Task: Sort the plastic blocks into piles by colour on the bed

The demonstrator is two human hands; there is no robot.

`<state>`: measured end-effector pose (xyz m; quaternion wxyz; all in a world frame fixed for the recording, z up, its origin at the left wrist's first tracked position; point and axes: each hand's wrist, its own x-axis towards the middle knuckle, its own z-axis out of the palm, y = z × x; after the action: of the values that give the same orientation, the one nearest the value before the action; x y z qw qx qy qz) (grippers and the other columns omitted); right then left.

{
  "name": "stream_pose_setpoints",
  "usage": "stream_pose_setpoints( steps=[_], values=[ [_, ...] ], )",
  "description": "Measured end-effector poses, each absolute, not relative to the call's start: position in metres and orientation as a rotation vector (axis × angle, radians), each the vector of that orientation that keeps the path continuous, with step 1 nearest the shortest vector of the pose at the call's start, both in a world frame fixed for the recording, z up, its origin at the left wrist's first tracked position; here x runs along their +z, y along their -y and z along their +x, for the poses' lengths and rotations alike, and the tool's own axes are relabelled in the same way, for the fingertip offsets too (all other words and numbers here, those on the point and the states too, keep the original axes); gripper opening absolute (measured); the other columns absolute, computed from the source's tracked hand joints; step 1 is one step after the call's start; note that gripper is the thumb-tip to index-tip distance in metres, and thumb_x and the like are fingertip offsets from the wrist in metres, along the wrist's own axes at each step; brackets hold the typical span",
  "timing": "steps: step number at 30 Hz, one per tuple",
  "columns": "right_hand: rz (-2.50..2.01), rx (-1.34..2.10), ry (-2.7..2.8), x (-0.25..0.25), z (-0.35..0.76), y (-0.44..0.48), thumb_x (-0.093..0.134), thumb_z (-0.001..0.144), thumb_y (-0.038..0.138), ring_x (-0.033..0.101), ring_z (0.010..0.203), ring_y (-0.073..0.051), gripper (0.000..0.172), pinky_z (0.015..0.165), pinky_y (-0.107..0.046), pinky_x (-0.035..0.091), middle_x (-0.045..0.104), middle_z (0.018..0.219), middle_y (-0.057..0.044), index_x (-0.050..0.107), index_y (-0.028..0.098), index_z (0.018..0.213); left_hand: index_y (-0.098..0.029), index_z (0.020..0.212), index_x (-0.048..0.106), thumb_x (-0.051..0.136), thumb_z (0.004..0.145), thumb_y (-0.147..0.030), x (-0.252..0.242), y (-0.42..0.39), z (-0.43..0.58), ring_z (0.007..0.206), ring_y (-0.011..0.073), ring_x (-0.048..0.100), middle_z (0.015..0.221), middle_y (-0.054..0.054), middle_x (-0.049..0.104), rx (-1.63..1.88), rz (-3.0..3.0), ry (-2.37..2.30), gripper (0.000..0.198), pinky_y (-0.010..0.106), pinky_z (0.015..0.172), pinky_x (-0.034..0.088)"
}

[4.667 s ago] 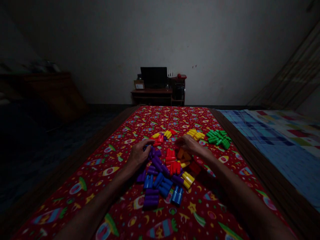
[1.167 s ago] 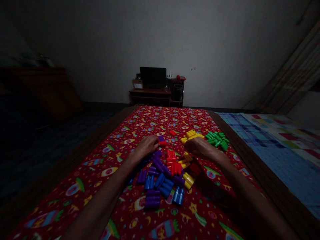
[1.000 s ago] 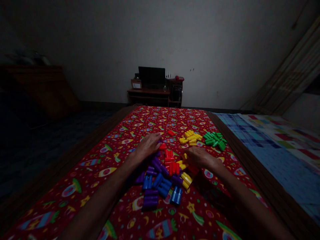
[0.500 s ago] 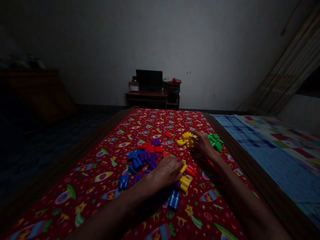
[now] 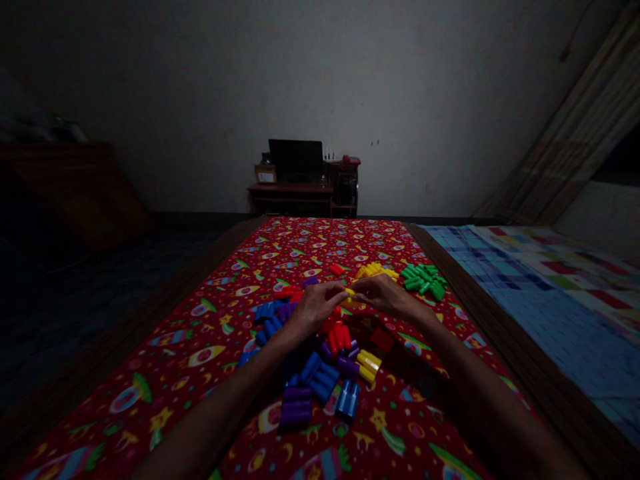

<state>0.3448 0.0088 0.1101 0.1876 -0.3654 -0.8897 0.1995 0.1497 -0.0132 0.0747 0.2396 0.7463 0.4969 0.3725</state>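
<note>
My left hand [image 5: 316, 305] and my right hand [image 5: 384, 293] meet over the middle of the blocks, both closed on a small yellow block [image 5: 349, 294] between their fingertips. Behind my right hand lies a yellow pile [image 5: 376, 270], with a green pile [image 5: 424, 279] to its right. Below the hands are red blocks [image 5: 340, 337], a yellow block pair [image 5: 369, 365], blue blocks [image 5: 348, 400] and purple blocks [image 5: 296, 407]. More blue blocks [image 5: 267, 312] lie left of my left hand, partly hidden by it.
The blocks rest on a red patterned cloth [image 5: 200, 393] with brown edges. A bed-like surface with a blue checked cloth [image 5: 540, 333] is at the right. At the far wall stands a desk [image 5: 291, 189] with a dark monitor [image 5: 296, 159]. A wooden cabinet [image 5: 75, 193] is at the left.
My left hand has moved up and away, uncovering blocks, with a yellow block now between its fingers. My right hand has moved left from the yellow pile to meet it.
</note>
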Motion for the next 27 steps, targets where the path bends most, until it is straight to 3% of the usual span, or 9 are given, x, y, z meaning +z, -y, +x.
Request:
stream_pose_setpoints(
  steps=[9,16,23,27],
  values=[
    [-1.437,0.225,1.758,0.070,0.394,-0.073,0.052,0.083,0.026,0.067,0.086,-0.022,0.031,0.078,-0.031,0.050,0.073,0.098,-0.011,0.071,0.011,0.102,-0.018,0.100,0.067,0.044,0.089,-0.027,0.078,0.006,0.134,0.096,0.0199,0.066,0.102,0.007,0.072,1.048,2.287,-1.520,0.027,0.031,0.089,0.049],
    [-1.524,0.259,1.874,0.053,0.400,-0.082,0.048,0.085,0.022,0.069,0.091,-0.025,0.036,0.081,-0.035,0.052,0.072,0.105,-0.013,0.069,0.010,0.112,-0.020,0.103,0.068,0.047,0.090,-0.028,0.069,-0.004,0.109,0.107,0.0214,0.062,0.109,0.008,0.070,0.699,2.426,-1.615,0.026,0.031,0.097,0.046],
    [-1.487,0.214,1.875,0.052,0.406,-0.084,0.046,0.085,0.021,0.069,0.090,-0.025,0.040,0.078,-0.032,0.051,0.073,0.102,-0.012,0.068,0.010,0.116,-0.023,0.112,0.063,0.058,0.088,-0.040,0.091,0.041,0.151,0.114,0.0213,0.056,0.120,0.008,0.063,0.480,2.693,-0.992,0.030,0.032,0.098,0.043],
    [-1.540,0.196,1.844,0.050,0.405,-0.088,0.047,0.082,0.016,0.069,0.090,-0.025,0.039,0.079,-0.030,0.051,0.074,0.100,-0.010,0.071,0.012,0.112,-0.021,0.102,0.063,0.065,0.084,-0.038,0.089,0.071,0.178,0.104,0.0226,0.058,0.105,0.006,0.065,0.238,2.836,-0.862,0.025,0.036,0.096,0.042]
  ],
)
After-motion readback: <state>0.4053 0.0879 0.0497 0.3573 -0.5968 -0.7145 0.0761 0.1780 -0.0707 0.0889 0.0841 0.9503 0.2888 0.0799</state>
